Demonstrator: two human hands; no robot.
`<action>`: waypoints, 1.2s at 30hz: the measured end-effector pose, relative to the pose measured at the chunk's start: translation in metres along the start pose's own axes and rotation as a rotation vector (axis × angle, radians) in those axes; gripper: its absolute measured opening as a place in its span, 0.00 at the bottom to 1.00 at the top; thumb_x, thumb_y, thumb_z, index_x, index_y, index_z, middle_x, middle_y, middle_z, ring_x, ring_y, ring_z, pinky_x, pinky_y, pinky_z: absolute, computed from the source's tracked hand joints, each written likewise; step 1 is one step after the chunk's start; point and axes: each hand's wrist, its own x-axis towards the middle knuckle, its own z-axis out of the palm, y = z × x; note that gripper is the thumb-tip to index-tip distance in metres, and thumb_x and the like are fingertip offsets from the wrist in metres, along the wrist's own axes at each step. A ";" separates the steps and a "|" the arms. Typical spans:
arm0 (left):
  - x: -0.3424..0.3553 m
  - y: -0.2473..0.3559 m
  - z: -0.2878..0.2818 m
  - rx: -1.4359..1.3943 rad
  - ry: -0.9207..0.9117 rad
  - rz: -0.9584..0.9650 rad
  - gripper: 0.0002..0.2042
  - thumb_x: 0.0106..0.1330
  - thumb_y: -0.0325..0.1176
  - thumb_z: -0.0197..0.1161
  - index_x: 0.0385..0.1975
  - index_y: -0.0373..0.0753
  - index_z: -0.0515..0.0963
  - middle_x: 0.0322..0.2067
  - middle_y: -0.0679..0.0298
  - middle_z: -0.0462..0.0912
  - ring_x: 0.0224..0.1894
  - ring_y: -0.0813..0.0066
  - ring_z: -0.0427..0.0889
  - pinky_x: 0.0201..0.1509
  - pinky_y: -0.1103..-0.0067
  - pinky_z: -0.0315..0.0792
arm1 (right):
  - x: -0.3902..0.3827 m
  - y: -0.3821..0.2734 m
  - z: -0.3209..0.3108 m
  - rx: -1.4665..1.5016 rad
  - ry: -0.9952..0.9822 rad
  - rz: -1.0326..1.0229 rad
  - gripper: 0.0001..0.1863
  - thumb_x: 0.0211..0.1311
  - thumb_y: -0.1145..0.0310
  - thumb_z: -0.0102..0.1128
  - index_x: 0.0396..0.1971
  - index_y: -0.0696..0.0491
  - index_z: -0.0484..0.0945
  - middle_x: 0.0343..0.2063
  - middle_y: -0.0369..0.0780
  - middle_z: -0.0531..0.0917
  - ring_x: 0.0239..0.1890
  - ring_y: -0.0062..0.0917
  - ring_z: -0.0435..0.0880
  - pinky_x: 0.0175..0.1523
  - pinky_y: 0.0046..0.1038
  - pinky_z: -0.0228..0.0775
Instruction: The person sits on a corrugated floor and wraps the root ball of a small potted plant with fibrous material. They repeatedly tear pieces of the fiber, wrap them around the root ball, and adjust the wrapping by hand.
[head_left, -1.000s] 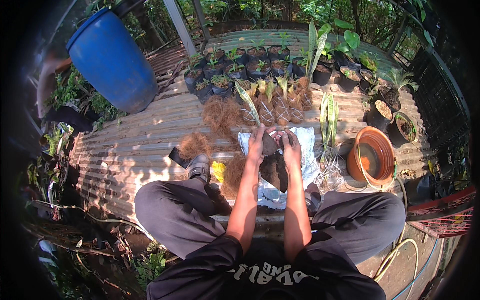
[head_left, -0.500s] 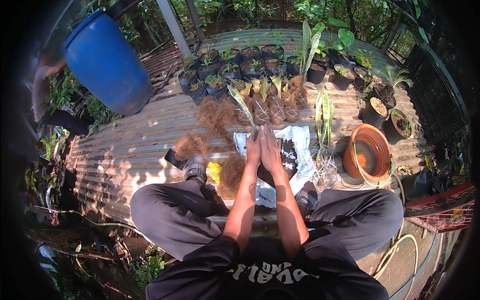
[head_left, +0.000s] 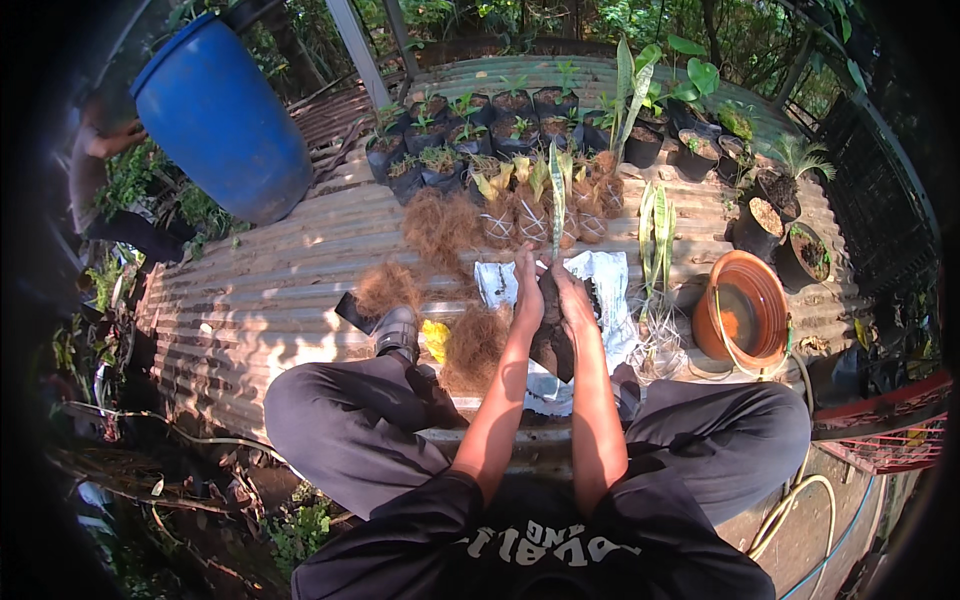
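The dark clump (head_left: pixel 551 318) pressed between both hands (head_left: pixel 548 296) is mostly covered by them, its make-up too small to tell.

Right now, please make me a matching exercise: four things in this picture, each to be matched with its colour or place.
Things:
1. barrel
2. bowl
3. dark clump
4. yellow leaf

Descriptions:
A. orange-brown, to the person's right
B. between the left hand and the right hand
C. blue, far left
D. beside the grey shoe

Pairs: 1-C, 2-A, 3-B, 4-D
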 end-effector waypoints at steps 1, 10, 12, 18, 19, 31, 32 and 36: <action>-0.006 0.013 0.006 0.059 0.041 0.013 0.30 0.75 0.56 0.38 0.64 0.35 0.59 0.63 0.50 0.60 0.66 0.59 0.60 0.70 0.68 0.51 | -0.001 0.002 0.000 -0.039 0.022 -0.019 0.36 0.65 0.48 0.59 0.60 0.64 0.70 0.56 0.47 0.77 0.59 0.30 0.74 0.64 0.29 0.63; -0.011 0.013 0.018 0.136 0.163 0.182 0.27 0.75 0.51 0.41 0.61 0.31 0.60 0.63 0.46 0.61 0.67 0.49 0.58 0.71 0.63 0.47 | -0.010 0.000 0.016 0.023 0.268 -0.072 0.20 0.57 0.66 0.65 0.44 0.67 0.78 0.38 0.45 0.83 0.40 0.26 0.81 0.47 0.25 0.71; -0.001 0.001 0.012 0.032 0.148 0.120 0.28 0.75 0.52 0.40 0.60 0.33 0.62 0.62 0.48 0.65 0.66 0.52 0.60 0.71 0.64 0.48 | -0.004 0.004 0.021 0.059 0.313 -0.087 0.19 0.56 0.67 0.66 0.42 0.65 0.79 0.33 0.41 0.82 0.35 0.23 0.80 0.41 0.24 0.70; 0.001 0.029 -0.015 -0.453 0.027 -0.235 0.38 0.67 0.69 0.32 0.56 0.39 0.67 0.58 0.54 0.74 0.64 0.59 0.67 0.71 0.63 0.51 | -0.002 -0.015 0.014 0.327 0.285 -0.132 0.24 0.62 0.54 0.65 0.44 0.61 0.77 0.37 0.39 0.80 0.38 0.23 0.79 0.44 0.24 0.71; -0.005 0.029 -0.013 -0.660 -0.007 -0.317 0.37 0.65 0.69 0.40 0.57 0.39 0.70 0.56 0.54 0.77 0.61 0.62 0.71 0.67 0.68 0.58 | 0.003 -0.015 0.012 0.381 0.235 -0.169 0.28 0.63 0.50 0.63 0.47 0.63 0.77 0.38 0.40 0.80 0.44 0.24 0.78 0.51 0.24 0.69; -0.016 0.016 0.007 -1.016 -0.112 -0.345 0.29 0.72 0.59 0.43 0.55 0.39 0.73 0.48 0.60 0.80 0.52 0.66 0.78 0.59 0.72 0.70 | -0.009 -0.007 0.043 -0.316 0.250 -0.492 0.19 0.51 0.65 0.75 0.38 0.61 0.82 0.33 0.39 0.86 0.35 0.21 0.82 0.44 0.24 0.73; -0.015 0.010 0.006 -1.015 -0.094 -0.329 0.29 0.72 0.59 0.43 0.55 0.39 0.73 0.48 0.60 0.80 0.52 0.66 0.78 0.59 0.72 0.70 | -0.012 -0.008 0.048 -0.371 0.299 -0.465 0.18 0.51 0.64 0.75 0.37 0.61 0.82 0.32 0.40 0.86 0.35 0.21 0.82 0.43 0.24 0.73; -0.007 -0.008 0.001 -0.829 0.099 -0.359 0.30 0.72 0.61 0.43 0.52 0.39 0.75 0.47 0.60 0.81 0.50 0.68 0.79 0.59 0.74 0.69 | -0.010 -0.007 0.057 -0.315 0.374 -0.427 0.15 0.54 0.64 0.71 0.32 0.62 0.82 0.26 0.41 0.85 0.30 0.22 0.81 0.37 0.27 0.72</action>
